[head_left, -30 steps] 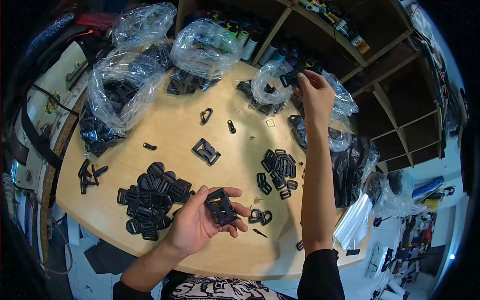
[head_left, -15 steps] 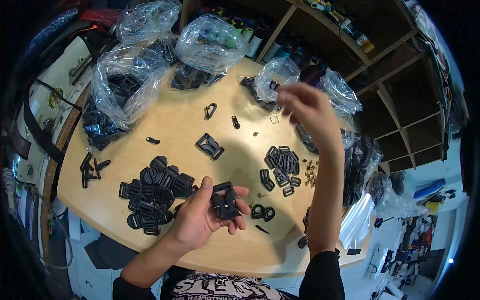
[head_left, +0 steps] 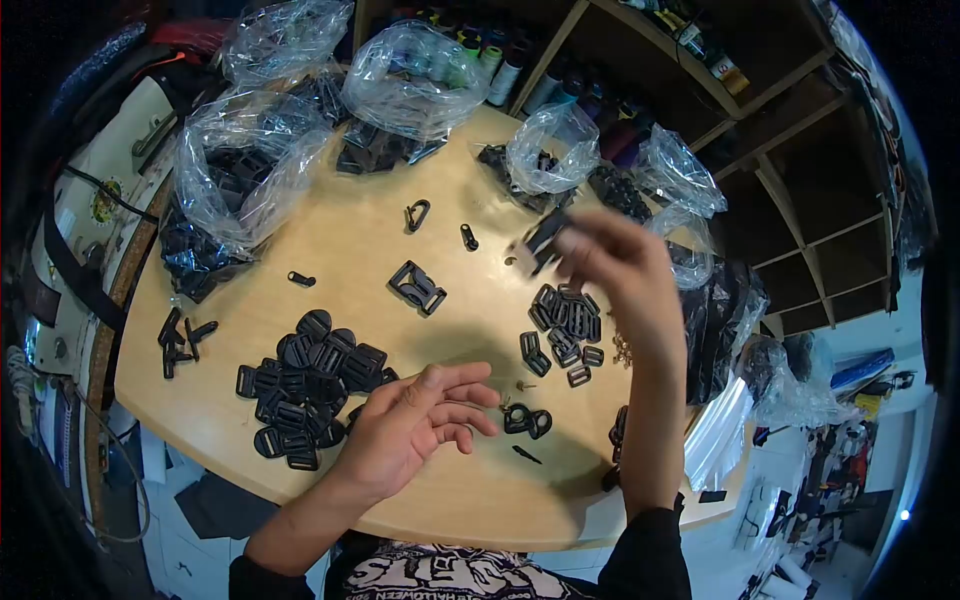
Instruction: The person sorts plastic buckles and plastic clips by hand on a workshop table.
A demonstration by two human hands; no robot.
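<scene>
My left hand (head_left: 425,415) is open, palm up and fingers apart, above the front of the table with nothing in it. A pile of black strap buckles (head_left: 310,385) lies just left of it. Farther up on the right, my right hand (head_left: 610,260) grips a black side-release buckle (head_left: 545,240), smeared by motion. Beneath and in front of that hand is a cluster of black slide adjusters (head_left: 568,320). Another side-release buckle (head_left: 417,288) lies on the table between the two hands. Close to the left fingertips are two black ring-shaped pieces (head_left: 527,421).
Clear plastic bags of black parts (head_left: 245,175) stand along the back and left of the table (head_left: 200,350). A snap hook (head_left: 417,215) and small zip-pull-like pieces (head_left: 469,237) lie mid-table. Wooden shelves (head_left: 780,200) rise behind; a white machine (head_left: 100,200) stands at left.
The buckle has left my left hand, whose palm is now bare. My right hand, previously with no buckle visible, has come down slightly and now holds one.
</scene>
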